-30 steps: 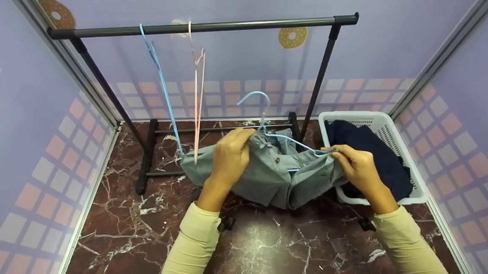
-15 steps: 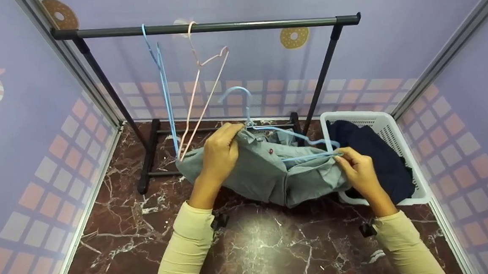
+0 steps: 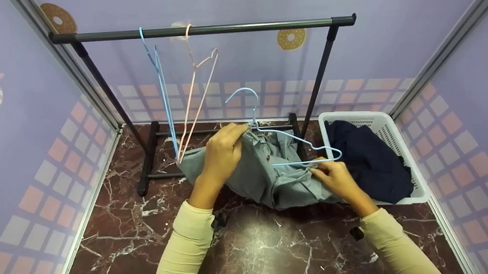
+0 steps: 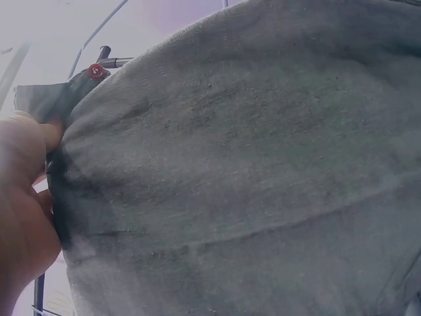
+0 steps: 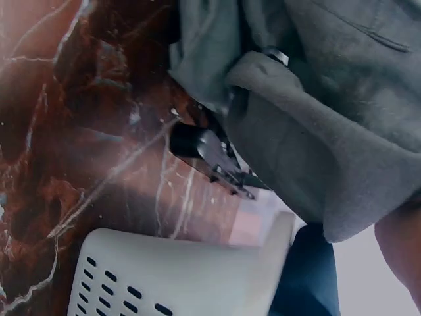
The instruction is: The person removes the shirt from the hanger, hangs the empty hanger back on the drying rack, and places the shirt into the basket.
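Note:
A grey-green shirt [image 3: 251,179] with a red button [image 4: 96,70] hangs between the two hands. A light-blue hanger [image 3: 284,130] sits partly inside it, hook up and free of the rail. My left hand [image 3: 223,151] grips the cloth close to the hanger's neck; the hanger's left part is hidden by the shirt. My right hand [image 3: 335,178] pinches the shirt's edge just below the hanger's right end, which lies outside the cloth. The right wrist view shows loose shirt folds [image 5: 289,112] and a bit of that hand at the right edge.
A black clothes rack [image 3: 254,27] stands ahead, bearing a blue hanger [image 3: 162,80] and a pink hanger [image 3: 189,102] whose lower ends are near the shirt. To the right is a white basket [image 3: 418,185] holding dark navy clothes [image 3: 368,163]. Patterned walls enclose the marble floor [image 3: 268,254].
My right hand has moved left and slightly down with the shirt's edge, away from the hanger's right end, which now shows fully. The pink hanger has swung. My left hand has shifted slightly left.

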Demonstrator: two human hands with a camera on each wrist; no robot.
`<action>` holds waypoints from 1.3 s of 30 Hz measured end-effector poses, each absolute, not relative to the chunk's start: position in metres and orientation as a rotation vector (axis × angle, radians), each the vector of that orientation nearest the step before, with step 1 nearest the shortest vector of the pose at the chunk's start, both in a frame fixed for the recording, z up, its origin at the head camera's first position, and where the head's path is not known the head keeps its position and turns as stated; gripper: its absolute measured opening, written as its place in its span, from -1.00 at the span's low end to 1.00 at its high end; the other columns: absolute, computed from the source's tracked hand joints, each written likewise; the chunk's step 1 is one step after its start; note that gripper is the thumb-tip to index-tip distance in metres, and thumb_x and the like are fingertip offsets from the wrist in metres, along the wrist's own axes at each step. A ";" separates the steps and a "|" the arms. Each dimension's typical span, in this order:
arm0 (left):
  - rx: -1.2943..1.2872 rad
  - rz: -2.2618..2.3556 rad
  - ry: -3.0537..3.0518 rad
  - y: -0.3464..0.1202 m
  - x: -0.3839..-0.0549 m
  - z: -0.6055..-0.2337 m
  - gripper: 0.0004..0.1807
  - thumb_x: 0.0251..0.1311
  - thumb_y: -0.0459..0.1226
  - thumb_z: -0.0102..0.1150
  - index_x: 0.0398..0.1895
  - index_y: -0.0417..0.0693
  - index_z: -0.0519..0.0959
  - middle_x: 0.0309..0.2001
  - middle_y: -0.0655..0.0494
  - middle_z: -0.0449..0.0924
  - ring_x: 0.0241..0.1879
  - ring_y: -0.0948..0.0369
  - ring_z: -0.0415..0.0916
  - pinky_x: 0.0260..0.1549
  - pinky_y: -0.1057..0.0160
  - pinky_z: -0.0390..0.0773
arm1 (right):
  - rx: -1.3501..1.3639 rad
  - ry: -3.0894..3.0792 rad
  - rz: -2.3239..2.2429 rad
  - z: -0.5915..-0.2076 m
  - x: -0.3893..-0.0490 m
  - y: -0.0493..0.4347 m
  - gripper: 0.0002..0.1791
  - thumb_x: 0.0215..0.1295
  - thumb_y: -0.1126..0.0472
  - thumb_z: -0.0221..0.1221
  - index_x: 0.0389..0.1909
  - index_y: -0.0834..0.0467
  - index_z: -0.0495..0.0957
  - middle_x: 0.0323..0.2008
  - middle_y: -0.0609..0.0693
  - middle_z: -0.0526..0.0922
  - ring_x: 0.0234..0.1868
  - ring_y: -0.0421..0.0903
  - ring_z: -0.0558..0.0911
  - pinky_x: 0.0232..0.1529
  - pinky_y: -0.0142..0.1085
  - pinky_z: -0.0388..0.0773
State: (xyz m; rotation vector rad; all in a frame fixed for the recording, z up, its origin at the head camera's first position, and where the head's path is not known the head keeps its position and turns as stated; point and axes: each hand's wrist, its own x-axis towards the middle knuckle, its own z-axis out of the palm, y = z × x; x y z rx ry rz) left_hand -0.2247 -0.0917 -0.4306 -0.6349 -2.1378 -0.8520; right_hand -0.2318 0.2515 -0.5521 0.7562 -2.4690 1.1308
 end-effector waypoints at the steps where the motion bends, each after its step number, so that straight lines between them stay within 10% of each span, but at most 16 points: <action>1: -0.638 -0.842 -2.140 -0.091 -0.225 -0.430 -0.59 0.05 -0.63 0.06 -0.11 -0.20 0.74 -0.27 -0.03 0.73 -0.25 0.02 0.69 -0.19 0.09 0.71 | 0.760 -2.494 1.132 -0.554 -0.232 0.250 -0.88 0.26 0.36 0.39 -0.20 0.17 0.77 -0.36 -0.01 0.80 -0.43 -0.35 0.56 -0.39 -0.59 0.45; 23: -0.648 -0.670 -2.190 -0.085 -0.228 -0.432 -0.67 0.12 -0.56 0.16 -0.13 -0.12 0.74 -0.31 0.03 0.68 -0.34 0.02 0.65 -0.37 0.06 0.69 | 0.664 -2.612 1.428 -0.482 -0.228 0.285 -0.32 0.22 0.38 0.42 0.35 0.26 0.40 0.22 0.20 0.67 0.12 0.02 0.73 0.12 -0.53 0.60; 31: -0.686 -0.642 -2.197 -0.080 -0.230 -0.433 -0.67 0.14 -0.56 0.16 -0.11 -0.14 0.75 -0.25 -0.01 0.72 -0.29 0.01 0.69 -0.29 0.06 0.73 | 0.978 -2.624 1.053 -0.449 -0.228 0.266 -0.43 0.18 0.32 0.47 0.22 0.17 0.55 0.11 0.08 0.75 0.06 0.09 0.77 0.12 -0.28 0.68; 39: -0.669 -0.626 -2.198 -0.071 -0.231 -0.432 -0.69 0.16 -0.54 0.16 -0.11 -0.10 0.73 -0.26 0.01 0.71 -0.32 0.00 0.69 -0.42 0.02 0.71 | 1.007 -2.768 0.594 -0.441 -0.230 0.246 -0.45 0.13 0.08 0.52 0.11 0.06 0.53 -0.23 -0.05 0.83 -0.33 -0.08 0.81 -0.29 -0.05 0.74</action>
